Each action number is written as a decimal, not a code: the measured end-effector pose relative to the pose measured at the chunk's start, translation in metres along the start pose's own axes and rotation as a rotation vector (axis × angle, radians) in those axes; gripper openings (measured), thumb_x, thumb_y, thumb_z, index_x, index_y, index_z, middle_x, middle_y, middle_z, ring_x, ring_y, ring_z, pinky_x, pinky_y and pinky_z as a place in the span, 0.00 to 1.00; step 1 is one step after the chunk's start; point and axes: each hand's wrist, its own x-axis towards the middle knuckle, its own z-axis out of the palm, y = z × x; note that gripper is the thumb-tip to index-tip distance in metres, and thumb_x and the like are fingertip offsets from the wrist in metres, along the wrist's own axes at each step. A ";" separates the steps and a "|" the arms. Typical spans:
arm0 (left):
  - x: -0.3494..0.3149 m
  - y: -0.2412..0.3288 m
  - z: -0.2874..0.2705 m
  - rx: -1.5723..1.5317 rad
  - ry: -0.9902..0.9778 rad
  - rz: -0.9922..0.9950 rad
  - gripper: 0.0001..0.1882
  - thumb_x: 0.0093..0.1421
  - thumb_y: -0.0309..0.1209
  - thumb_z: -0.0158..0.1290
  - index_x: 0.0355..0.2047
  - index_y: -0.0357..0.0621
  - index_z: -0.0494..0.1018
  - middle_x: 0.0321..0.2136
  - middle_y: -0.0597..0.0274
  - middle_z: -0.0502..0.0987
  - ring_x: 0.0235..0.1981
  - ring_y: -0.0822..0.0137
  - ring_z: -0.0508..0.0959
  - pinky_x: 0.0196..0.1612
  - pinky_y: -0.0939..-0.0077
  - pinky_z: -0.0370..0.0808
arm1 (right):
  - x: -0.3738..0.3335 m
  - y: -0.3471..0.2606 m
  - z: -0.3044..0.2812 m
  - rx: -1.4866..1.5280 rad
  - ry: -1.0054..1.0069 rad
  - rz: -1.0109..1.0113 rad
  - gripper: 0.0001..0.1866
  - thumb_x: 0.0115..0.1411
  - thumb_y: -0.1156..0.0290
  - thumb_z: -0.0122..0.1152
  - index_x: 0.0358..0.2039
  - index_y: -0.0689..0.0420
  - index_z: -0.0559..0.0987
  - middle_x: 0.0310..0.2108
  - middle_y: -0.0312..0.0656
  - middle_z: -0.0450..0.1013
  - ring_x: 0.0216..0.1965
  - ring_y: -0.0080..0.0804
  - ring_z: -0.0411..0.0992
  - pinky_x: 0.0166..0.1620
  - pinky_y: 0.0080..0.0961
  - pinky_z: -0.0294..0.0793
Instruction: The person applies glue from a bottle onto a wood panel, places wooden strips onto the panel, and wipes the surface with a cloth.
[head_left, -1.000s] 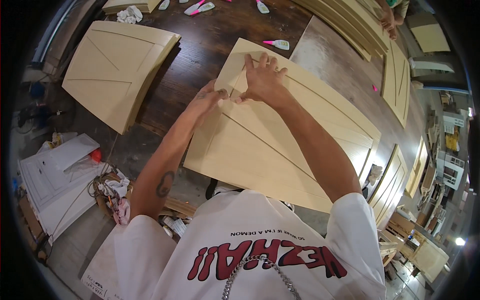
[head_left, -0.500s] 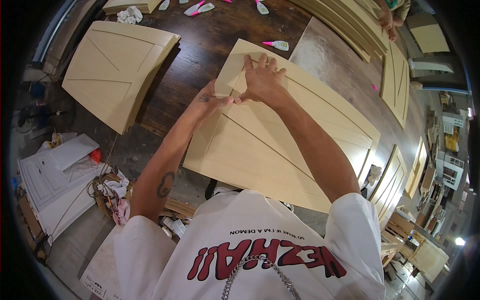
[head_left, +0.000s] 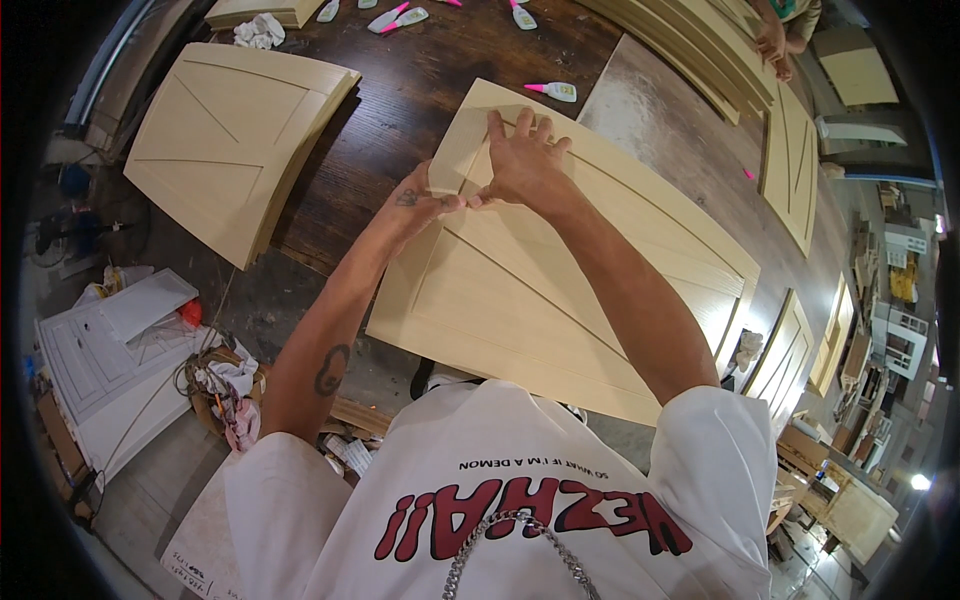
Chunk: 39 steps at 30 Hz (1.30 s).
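A pale wooden cabinet door [head_left: 560,290] with grooved frame and diagonal lines lies slanted in front of me, its near edge toward my body. My left hand [head_left: 425,205] grips its left edge, thumb on the top face and the other fingers mostly hidden at the edge. Flat on the far left part of the door, my right hand [head_left: 527,165] has its fingers spread. Its thumb points toward my left thumb, and the two tips nearly meet beside a groove.
A stack of similar doors [head_left: 215,130] stands left on the dark wood-grain table [head_left: 400,120]. A pink-tipped glue bottle [head_left: 555,91] lies beyond my door, several more farther back. More panels [head_left: 690,60] are piled far right, near another person's hands [head_left: 772,45]. A crumpled cloth [head_left: 259,31] lies far left.
Almost nothing differs. Both hands keep their places on the door, with only a very slight shift of my arms and sleeves.
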 end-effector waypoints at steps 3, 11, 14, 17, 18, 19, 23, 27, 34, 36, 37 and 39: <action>0.000 0.007 0.002 0.026 0.005 -0.041 0.38 0.52 0.27 0.60 0.62 0.36 0.59 0.53 0.52 0.73 0.55 0.61 0.71 0.61 0.70 0.61 | 0.001 0.001 0.001 0.001 -0.003 0.008 0.69 0.31 0.44 0.82 0.70 0.50 0.50 0.67 0.61 0.45 0.66 0.68 0.47 0.57 0.73 0.55; -0.004 0.006 0.003 -0.006 -0.024 0.028 0.37 0.51 0.35 0.62 0.61 0.41 0.64 0.53 0.56 0.73 0.58 0.62 0.68 0.62 0.63 0.59 | 0.000 0.001 0.000 0.005 -0.004 0.012 0.68 0.32 0.45 0.82 0.70 0.49 0.50 0.68 0.61 0.44 0.66 0.67 0.47 0.57 0.72 0.55; -0.004 0.006 0.002 -0.021 -0.037 0.046 0.36 0.52 0.34 0.61 0.61 0.41 0.63 0.54 0.55 0.72 0.58 0.62 0.68 0.63 0.63 0.59 | 0.000 0.001 0.001 0.000 0.001 0.015 0.68 0.32 0.45 0.81 0.70 0.50 0.50 0.68 0.61 0.44 0.66 0.67 0.47 0.57 0.72 0.55; -0.002 0.002 0.000 0.005 -0.034 0.043 0.36 0.54 0.34 0.60 0.62 0.41 0.62 0.54 0.54 0.72 0.59 0.61 0.68 0.63 0.64 0.60 | -0.001 0.001 0.000 0.002 0.006 0.002 0.68 0.32 0.45 0.81 0.70 0.50 0.50 0.68 0.61 0.44 0.67 0.67 0.46 0.57 0.72 0.56; -0.001 0.004 0.000 0.036 -0.024 0.028 0.36 0.55 0.34 0.60 0.63 0.41 0.61 0.55 0.54 0.72 0.59 0.61 0.68 0.62 0.64 0.60 | -0.001 0.001 0.000 0.001 0.008 0.003 0.68 0.32 0.45 0.81 0.70 0.50 0.50 0.68 0.61 0.44 0.67 0.67 0.46 0.57 0.72 0.56; -0.001 0.004 0.002 0.036 -0.026 0.030 0.36 0.55 0.34 0.60 0.63 0.41 0.61 0.55 0.54 0.72 0.59 0.61 0.68 0.62 0.64 0.60 | -0.001 0.001 0.000 -0.004 0.007 0.003 0.68 0.32 0.44 0.81 0.70 0.50 0.51 0.68 0.61 0.44 0.66 0.67 0.47 0.57 0.72 0.56; -0.004 0.006 0.006 0.118 0.019 0.056 0.36 0.57 0.36 0.60 0.64 0.43 0.60 0.55 0.54 0.72 0.59 0.61 0.68 0.62 0.63 0.62 | -0.003 0.002 -0.001 -0.008 0.010 -0.006 0.69 0.31 0.43 0.81 0.69 0.50 0.51 0.67 0.61 0.45 0.66 0.68 0.47 0.56 0.73 0.56; -0.005 0.010 0.003 0.116 -0.012 0.036 0.38 0.56 0.37 0.62 0.64 0.44 0.60 0.55 0.54 0.72 0.59 0.60 0.69 0.62 0.63 0.63 | -0.001 0.004 0.002 0.001 0.033 -0.016 0.69 0.30 0.43 0.82 0.69 0.50 0.51 0.66 0.61 0.46 0.66 0.68 0.47 0.56 0.73 0.55; -0.006 0.013 0.001 0.143 -0.035 0.028 0.39 0.54 0.36 0.62 0.64 0.46 0.60 0.56 0.54 0.71 0.59 0.59 0.68 0.62 0.62 0.62 | -0.001 0.005 0.002 0.026 0.027 -0.018 0.69 0.30 0.45 0.82 0.69 0.51 0.51 0.67 0.62 0.45 0.66 0.69 0.47 0.56 0.74 0.55; -0.007 0.015 0.003 0.098 -0.045 0.030 0.41 0.54 0.32 0.62 0.65 0.39 0.55 0.56 0.52 0.70 0.59 0.60 0.67 0.61 0.67 0.61 | -0.001 0.006 0.003 0.028 0.023 -0.024 0.68 0.31 0.45 0.82 0.69 0.51 0.51 0.67 0.62 0.44 0.66 0.69 0.47 0.56 0.74 0.55; -0.006 0.012 0.001 0.097 -0.043 0.026 0.41 0.54 0.32 0.62 0.65 0.39 0.55 0.56 0.52 0.70 0.59 0.60 0.67 0.61 0.67 0.61 | -0.001 0.005 0.004 0.026 0.027 -0.031 0.68 0.31 0.45 0.82 0.69 0.51 0.51 0.67 0.63 0.44 0.66 0.70 0.47 0.56 0.74 0.55; -0.004 0.002 -0.003 0.091 -0.048 0.077 0.42 0.51 0.40 0.65 0.64 0.48 0.59 0.57 0.55 0.70 0.60 0.59 0.67 0.62 0.61 0.62 | 0.000 0.005 0.005 0.025 0.022 -0.041 0.68 0.31 0.45 0.82 0.69 0.51 0.51 0.67 0.64 0.44 0.66 0.70 0.47 0.56 0.74 0.55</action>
